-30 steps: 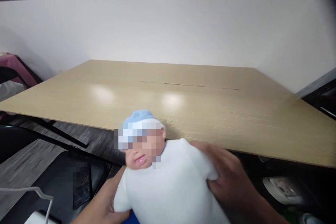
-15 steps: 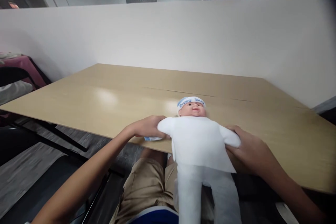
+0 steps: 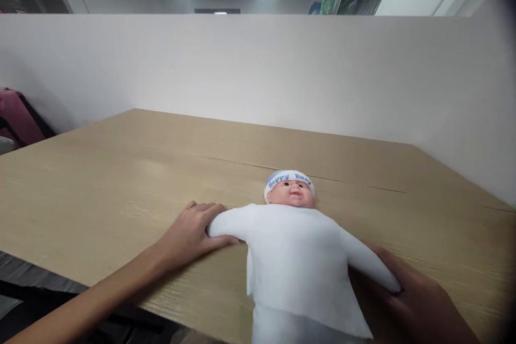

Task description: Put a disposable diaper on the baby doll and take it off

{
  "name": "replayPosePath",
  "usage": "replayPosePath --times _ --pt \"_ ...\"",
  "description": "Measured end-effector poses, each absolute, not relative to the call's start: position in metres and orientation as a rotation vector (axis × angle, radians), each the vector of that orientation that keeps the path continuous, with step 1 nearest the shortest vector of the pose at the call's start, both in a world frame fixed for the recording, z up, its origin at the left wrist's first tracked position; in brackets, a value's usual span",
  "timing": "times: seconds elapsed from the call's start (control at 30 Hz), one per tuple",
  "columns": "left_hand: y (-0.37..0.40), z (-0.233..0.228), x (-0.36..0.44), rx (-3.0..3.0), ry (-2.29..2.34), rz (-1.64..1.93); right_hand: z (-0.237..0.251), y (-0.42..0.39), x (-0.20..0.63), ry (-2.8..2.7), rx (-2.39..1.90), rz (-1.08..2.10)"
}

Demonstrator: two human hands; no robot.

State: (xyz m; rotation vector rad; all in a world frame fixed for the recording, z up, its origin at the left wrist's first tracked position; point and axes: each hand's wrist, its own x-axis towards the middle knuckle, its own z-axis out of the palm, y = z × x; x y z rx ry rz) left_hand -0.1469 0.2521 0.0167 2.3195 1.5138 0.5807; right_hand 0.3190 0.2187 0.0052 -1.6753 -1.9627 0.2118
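Observation:
A baby doll (image 3: pixel 298 258) lies face up at the near side of the table, its white cloth body toward me and its legs cut off by the bottom of the view. Its cap (image 3: pixel 288 178) is white and blue with "Happy Baby" lettering on the band. My left hand (image 3: pixel 197 228) is wrapped round the end of the doll's arm on the left. At the other side, my right hand (image 3: pixel 419 293) grips the opposite arm near its end, fingers partly hidden beneath it. Both doll arms are stretched out sideways.
The wooden table (image 3: pixel 100 183) has a thin seam running across it. A white partition wall (image 3: pixel 242 64) rises behind it, with glass above. Something pink (image 3: pixel 20 115) on a dark frame stands beyond the table's left side. Dark furniture shows below the near edge.
The doll's arms are drawn further apart and my hands have spread outward with them. My view has moved closer over the table. A blue and white item below my left hand no longer shows.

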Motion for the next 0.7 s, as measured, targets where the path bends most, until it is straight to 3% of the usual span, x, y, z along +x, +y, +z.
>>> replayPosePath --times 0.13,0.7 --pt "0.294 0.003 -0.146 2.358 1.507 0.674 0.006 0.267 0.319 -2.002 -1.648 0.314" --pt "0.47 -0.021 -0.133 2.597 1.661 0.869 0.0 0.429 0.305 -2.007 -1.647 -0.028"
